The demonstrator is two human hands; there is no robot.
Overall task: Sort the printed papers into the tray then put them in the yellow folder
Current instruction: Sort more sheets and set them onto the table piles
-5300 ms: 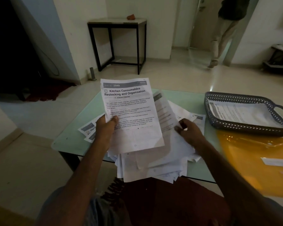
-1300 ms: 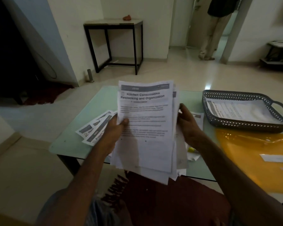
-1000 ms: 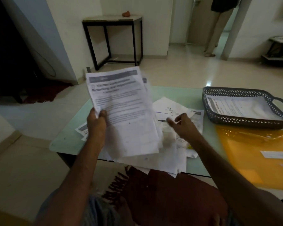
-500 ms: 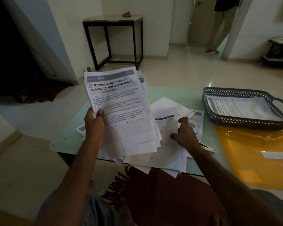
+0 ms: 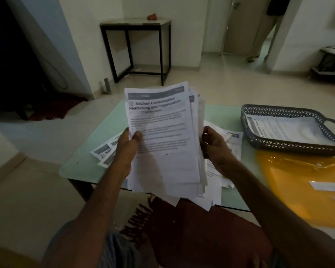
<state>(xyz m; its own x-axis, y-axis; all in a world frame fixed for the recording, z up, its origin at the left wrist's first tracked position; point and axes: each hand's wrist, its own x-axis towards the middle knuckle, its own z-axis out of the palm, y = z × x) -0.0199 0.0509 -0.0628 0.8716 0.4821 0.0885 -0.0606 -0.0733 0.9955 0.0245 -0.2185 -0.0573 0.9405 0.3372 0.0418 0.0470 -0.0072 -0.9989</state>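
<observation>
I hold a stack of printed papers point(image 5: 162, 144) upright above the near edge of the pale green table point(image 5: 104, 132). The top sheet reads "Kitchen Consumables Restocking and Organization". My left hand point(image 5: 127, 146) grips the stack's left edge, thumb on the front. My right hand point(image 5: 214, 144) grips its right edge. More loose papers point(image 5: 228, 146) lie on the table behind and under the stack, and some point(image 5: 104, 151) lie to the left. The dark mesh tray point(image 5: 263, 140) at right holds a few printed sheets. The yellow folder point(image 5: 302, 186) lies in front of the tray.
A dark red cloth with fringe point(image 5: 191, 229) covers my lap below the table edge. A black-framed side table point(image 5: 137, 49) stands against the far wall. A person's legs point(image 5: 259, 35) show in the doorway at back right.
My right hand left the loose papers on the table and came back to the stack's right edge. The stack swung from the left to the middle and stands more upright.
</observation>
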